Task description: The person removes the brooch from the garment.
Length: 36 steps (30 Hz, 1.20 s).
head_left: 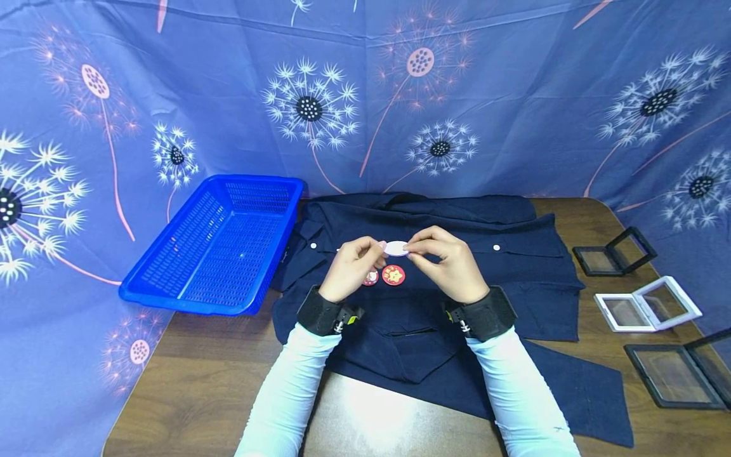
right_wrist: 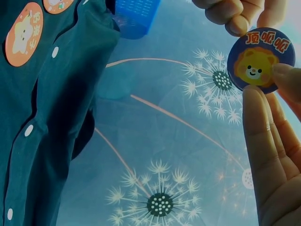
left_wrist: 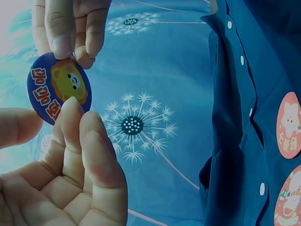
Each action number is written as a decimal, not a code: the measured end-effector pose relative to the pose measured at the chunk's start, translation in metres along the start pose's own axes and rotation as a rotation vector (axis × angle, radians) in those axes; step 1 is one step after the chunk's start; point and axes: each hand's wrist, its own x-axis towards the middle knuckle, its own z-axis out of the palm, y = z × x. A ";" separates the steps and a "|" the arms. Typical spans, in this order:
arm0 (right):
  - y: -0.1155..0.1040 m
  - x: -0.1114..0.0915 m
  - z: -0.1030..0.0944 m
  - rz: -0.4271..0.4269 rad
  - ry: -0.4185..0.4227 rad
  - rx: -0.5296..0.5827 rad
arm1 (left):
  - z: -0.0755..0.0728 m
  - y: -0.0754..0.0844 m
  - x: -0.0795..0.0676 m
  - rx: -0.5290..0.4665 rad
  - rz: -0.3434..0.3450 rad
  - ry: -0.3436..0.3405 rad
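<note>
Both hands hold a round purple-blue badge [head_left: 396, 248] above a dark navy shirt [head_left: 457, 298]. In the wrist views its front carries a yellow lion face and red-and-white lettering; the head view shows its pale side. My left hand [head_left: 355, 263] holds the badge's left edge between thumb and fingers. At the opposite edge, my right hand [head_left: 448, 263] pinches it with thumb and fingertips. Just below the hands, a red badge with a yellow star figure [head_left: 394, 275] lies on the shirt. Beside it is another red badge with a white figure [head_left: 371, 277], partly covered by the left hand.
A blue plastic basket [head_left: 211, 308] stands at the left of the wooden table [head_left: 217, 374]. Along the right side are a small black frame [head_left: 596, 261], a white frame [head_left: 642, 304] and a larger black frame [head_left: 674, 377], each standing unfolded. Patterned blue cloth [head_left: 365, 82] hangs behind.
</note>
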 end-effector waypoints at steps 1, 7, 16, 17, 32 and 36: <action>0.000 0.000 0.000 -0.001 -0.001 -0.004 | 0.000 0.000 0.000 -0.007 -0.001 0.000; -0.001 0.001 0.001 -0.018 -0.009 -0.007 | 0.000 -0.001 -0.001 -0.045 -0.009 0.019; 0.001 0.000 0.004 -0.036 -0.034 -0.010 | 0.002 0.003 -0.002 -0.075 -0.038 0.080; 0.001 0.000 0.004 -0.036 -0.036 -0.009 | 0.002 0.003 -0.002 -0.084 -0.041 0.084; 0.004 0.001 0.001 0.004 -0.013 0.058 | 0.001 0.001 -0.001 -0.100 -0.026 0.105; 0.004 0.001 -0.002 0.063 0.028 0.074 | 0.000 0.001 -0.002 -0.091 -0.020 0.090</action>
